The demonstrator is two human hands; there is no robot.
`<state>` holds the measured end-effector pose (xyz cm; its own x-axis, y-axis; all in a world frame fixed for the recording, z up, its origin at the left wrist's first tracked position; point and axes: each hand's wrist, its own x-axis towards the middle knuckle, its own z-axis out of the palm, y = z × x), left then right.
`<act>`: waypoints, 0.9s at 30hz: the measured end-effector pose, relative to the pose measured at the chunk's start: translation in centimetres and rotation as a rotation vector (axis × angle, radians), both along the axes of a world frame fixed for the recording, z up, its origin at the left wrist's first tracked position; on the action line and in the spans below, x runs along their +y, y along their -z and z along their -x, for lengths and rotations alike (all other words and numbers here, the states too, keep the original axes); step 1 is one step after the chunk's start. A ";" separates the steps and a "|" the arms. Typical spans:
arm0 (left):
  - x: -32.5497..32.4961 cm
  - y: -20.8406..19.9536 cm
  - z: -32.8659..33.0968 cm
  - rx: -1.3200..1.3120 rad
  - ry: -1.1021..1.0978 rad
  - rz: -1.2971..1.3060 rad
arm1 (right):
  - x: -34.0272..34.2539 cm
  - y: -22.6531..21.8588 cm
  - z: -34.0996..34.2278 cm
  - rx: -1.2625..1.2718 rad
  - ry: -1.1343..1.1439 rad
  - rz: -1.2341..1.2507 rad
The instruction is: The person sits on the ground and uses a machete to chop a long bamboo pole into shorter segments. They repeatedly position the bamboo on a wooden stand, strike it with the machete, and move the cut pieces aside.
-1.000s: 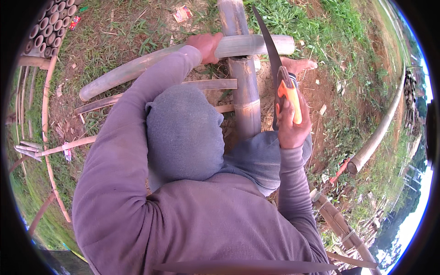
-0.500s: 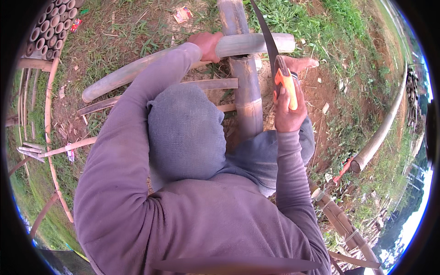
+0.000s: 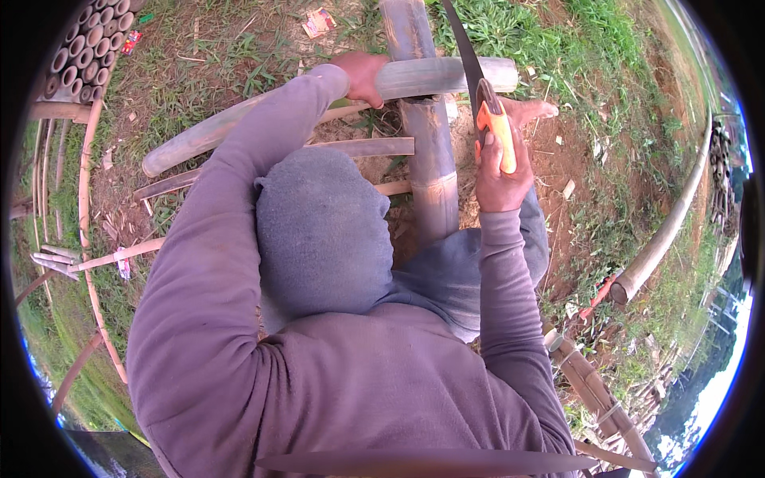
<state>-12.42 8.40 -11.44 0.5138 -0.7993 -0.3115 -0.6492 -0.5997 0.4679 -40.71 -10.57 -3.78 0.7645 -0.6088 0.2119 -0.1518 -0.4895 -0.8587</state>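
Note:
My left hand (image 3: 362,77) is wrapped over a greenish-grey bamboo pole (image 3: 426,79) that lies across a thicker bamboo log (image 3: 430,143). The pole's cut end sticks out to the right of the log, and its long part runs down to the left. In my right hand (image 3: 504,179) is the orange handle of a handsaw (image 3: 496,131), fingers closed round it. Its dark curved blade points away from me and crosses the pole near the right end. From here I cannot tell how deep the teeth sit in the bamboo.
Split bamboo strips (image 3: 362,146) lie beside the log. My bare foot (image 3: 532,111) rests just right of the saw. Stacked bamboo pieces (image 3: 94,40) stand at far left. A long bamboo pole (image 3: 661,247) and an orange-handled tool (image 3: 599,296) lie at right.
My right hand and the saw have moved a little away from me, along the blade's line. The pole's right end has shifted slightly right; my left hand stays on it.

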 end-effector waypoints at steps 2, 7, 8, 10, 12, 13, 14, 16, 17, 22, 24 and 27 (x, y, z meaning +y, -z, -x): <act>0.4 0.2 -0.9 0.023 -0.004 0.025 | 0.9 -0.9 5.7 -0.013 -0.029 -0.002; 0.0 0.5 -0.7 0.151 0.004 0.024 | 3.9 -3.1 16.1 -0.025 0.029 -0.217; -0.2 0.5 -0.9 0.172 0.018 0.033 | 4.0 -3.1 16.0 -0.012 0.017 -0.170; -0.2 0.8 -1.2 0.275 0.046 0.043 | 1.5 0.5 9.9 -0.089 0.017 -0.180; -0.4 1.1 -2.2 0.406 0.068 0.057 | 0.1 0.7 3.0 -0.093 0.011 -0.232; -0.6 0.7 -2.0 0.275 0.038 0.031 | -0.2 0.4 0.9 -0.095 0.015 -0.275; -0.7 0.3 -1.1 0.149 0.007 0.003 | -0.4 0.1 -0.4 -0.081 -0.005 -0.203; -0.3 -0.9 2.6 -0.285 -0.106 0.048 | -0.7 -0.6 -1.3 -0.070 -0.017 -0.131; -0.3 -0.8 3.5 -0.285 -0.126 0.031 | -0.7 -0.8 -1.4 -0.066 -0.018 -0.130; -0.5 -0.8 4.4 -0.261 -0.146 -0.067 | -0.1 -1.9 -0.4 -0.002 0.006 -0.181; -0.2 -0.8 4.1 -0.270 -0.139 -0.063 | 0.5 -2.5 2.7 0.027 0.026 -0.204; 0.1 0.1 4.3 -0.250 -0.142 -0.047 | 1.6 -3.3 11.5 0.050 0.010 -0.128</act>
